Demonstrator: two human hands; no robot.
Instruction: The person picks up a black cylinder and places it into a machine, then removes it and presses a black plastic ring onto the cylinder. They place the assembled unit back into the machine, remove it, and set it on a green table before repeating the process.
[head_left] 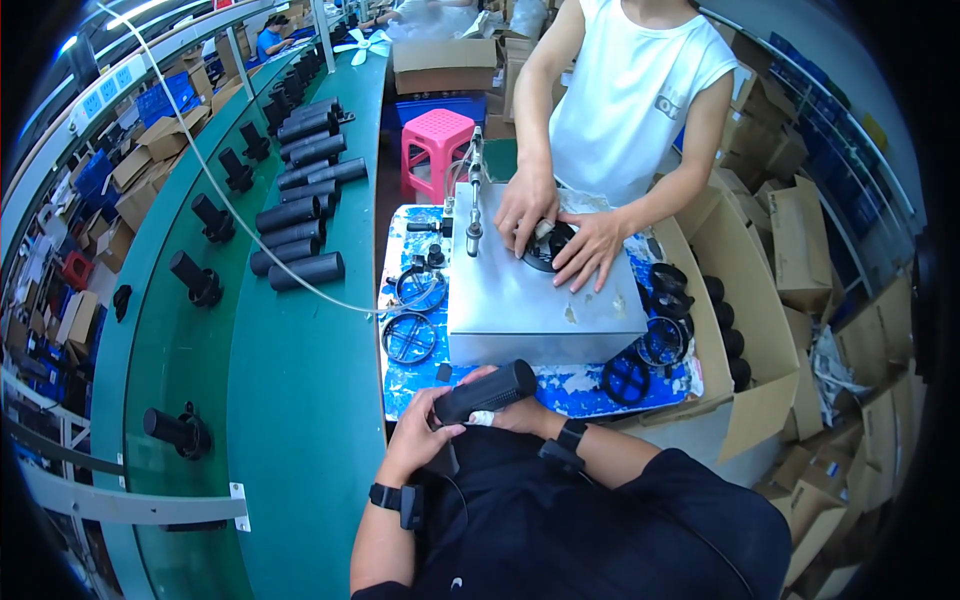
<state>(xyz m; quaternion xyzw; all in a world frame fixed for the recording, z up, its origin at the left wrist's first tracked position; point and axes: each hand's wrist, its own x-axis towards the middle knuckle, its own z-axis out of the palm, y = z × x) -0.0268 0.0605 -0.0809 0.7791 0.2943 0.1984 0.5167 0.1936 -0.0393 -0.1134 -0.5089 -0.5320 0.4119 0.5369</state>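
A black ribbed cylinder [487,393] is held tilted just in front of my body, its flat round end toward the upper right. My left hand [418,432] is closed around its left end, thumb on the near side. From the right, my right hand [520,414] grips its underside, with the fingers partly hidden behind it. A small white patch [481,418] shows by the right hand's fingers; I cannot tell what it is. Across the silver metal box [545,315], a person in a white sleeveless top presses both hands on a round black part [545,248].
Left runs a green conveyor [185,350] with upright black cylinders; a green ledge [300,400] beside it carries several lying ones. Black rings [409,338] lie on the blue worn table [455,378]. A pink stool [437,140] stands behind, an open carton [745,330] at the right.
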